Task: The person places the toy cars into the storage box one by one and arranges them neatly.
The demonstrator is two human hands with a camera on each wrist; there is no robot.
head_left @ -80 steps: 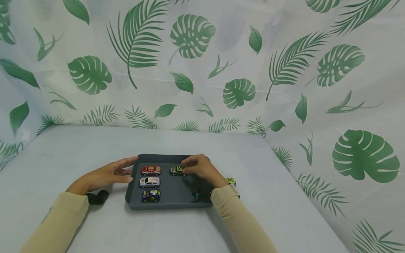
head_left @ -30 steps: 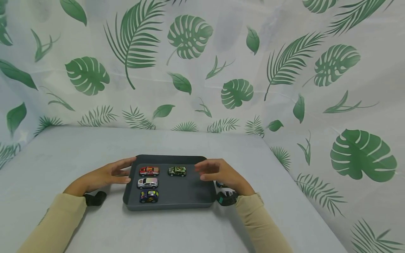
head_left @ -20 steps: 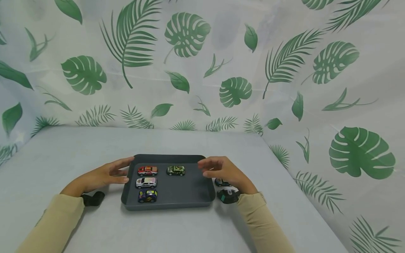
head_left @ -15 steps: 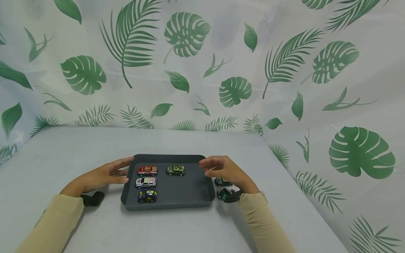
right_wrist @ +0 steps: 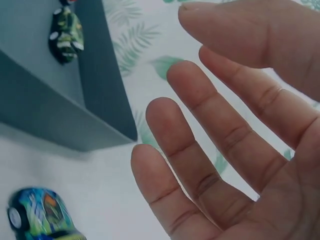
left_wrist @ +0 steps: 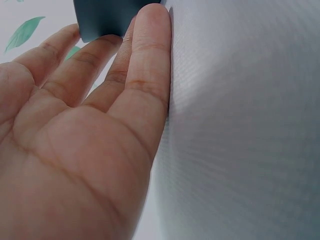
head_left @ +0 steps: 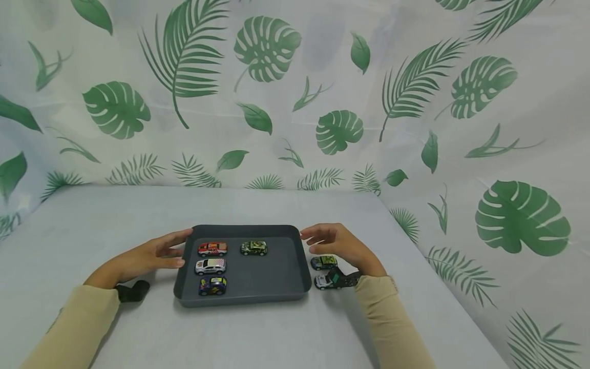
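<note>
My left hand (head_left: 146,259) lies with extended fingers against the left wall of a dark grey tray (head_left: 272,277); in the left wrist view the fingertips (left_wrist: 150,25) reach the tray's side. My right hand (head_left: 338,243) hovers just outside the tray's right rim, fingers spread and holding nothing. Inside the tray, a red toy car (head_left: 212,249), a white toy car (head_left: 210,266) and a purple toy car (head_left: 212,286) form a left column. A green camouflage toy car (head_left: 253,248) sits to the right of the red one.
Right of the tray, below my right hand, are a green-and-blue toy car (head_left: 324,262) and a white-and-black toy car (head_left: 324,281), the latter partly covered by the black wrist camera (head_left: 343,278). A white cloth (head_left: 221,333) covers the table; a leaf-print curtain (head_left: 295,92) stands behind.
My right hand has let go of the camouflage car in the tray and moved right, past the rim, uncovering the cars outside. My left hand stays at the tray's left side.
</note>
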